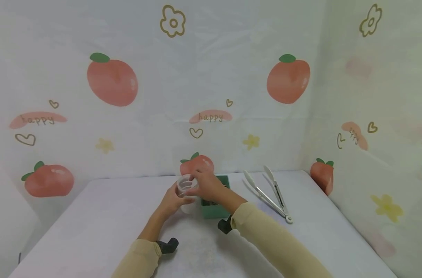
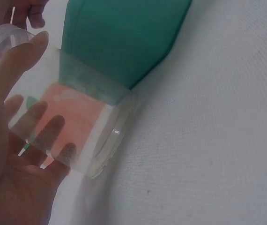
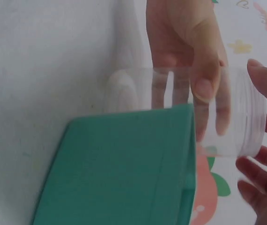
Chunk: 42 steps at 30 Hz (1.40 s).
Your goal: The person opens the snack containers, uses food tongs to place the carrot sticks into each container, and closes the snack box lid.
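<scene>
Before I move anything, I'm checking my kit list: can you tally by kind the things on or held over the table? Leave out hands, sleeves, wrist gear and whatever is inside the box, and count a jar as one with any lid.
Jar: 1
Box: 1
Tongs: 1
Total: 3

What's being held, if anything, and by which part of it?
A clear plastic jar: the left hand grips it around its side wall. The right hand is at its top; whether it also grips there can't be told.
</scene>
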Each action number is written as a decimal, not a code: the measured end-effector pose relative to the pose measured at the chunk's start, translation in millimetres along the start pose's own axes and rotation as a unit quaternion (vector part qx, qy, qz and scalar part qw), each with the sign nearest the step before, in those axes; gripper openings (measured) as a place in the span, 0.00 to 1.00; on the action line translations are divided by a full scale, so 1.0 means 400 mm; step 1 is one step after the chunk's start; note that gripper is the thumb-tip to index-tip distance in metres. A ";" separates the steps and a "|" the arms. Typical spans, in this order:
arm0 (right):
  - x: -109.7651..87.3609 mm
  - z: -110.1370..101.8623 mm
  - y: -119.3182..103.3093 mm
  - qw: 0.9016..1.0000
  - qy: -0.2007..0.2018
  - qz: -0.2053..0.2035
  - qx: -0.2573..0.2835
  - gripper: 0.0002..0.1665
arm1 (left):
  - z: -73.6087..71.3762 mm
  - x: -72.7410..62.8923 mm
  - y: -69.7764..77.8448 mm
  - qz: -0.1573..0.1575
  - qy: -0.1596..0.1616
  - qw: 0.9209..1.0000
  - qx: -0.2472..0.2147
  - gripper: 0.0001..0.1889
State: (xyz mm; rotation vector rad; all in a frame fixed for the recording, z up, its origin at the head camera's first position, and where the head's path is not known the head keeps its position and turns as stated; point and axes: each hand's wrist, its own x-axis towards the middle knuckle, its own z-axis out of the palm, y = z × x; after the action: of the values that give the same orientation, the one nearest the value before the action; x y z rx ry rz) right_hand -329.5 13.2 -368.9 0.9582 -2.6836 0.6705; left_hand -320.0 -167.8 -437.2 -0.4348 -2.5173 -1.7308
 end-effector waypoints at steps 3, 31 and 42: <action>0.000 0.004 -0.012 1.000 0.010 0.013 -0.025 0.31 | 0.002 0.003 -0.002 -0.005 0.002 1.000 0.013 0.41; 0.020 0.018 -0.036 0.995 0.036 0.094 -0.025 0.38 | -0.007 0.022 -0.027 -0.012 0.005 1.000 0.018 0.43; 0.007 0.001 -0.015 0.998 0.018 0.039 0.034 0.36 | -0.001 0.016 -0.039 0.001 -0.004 1.000 -0.017 0.40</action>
State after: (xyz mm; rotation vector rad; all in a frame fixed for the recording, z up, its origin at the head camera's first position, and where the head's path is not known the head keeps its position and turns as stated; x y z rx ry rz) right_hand -327.8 7.5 -366.4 0.8527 -2.6949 0.7927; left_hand -330.3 -172.1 -450.1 -0.4472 -2.4966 -1.7769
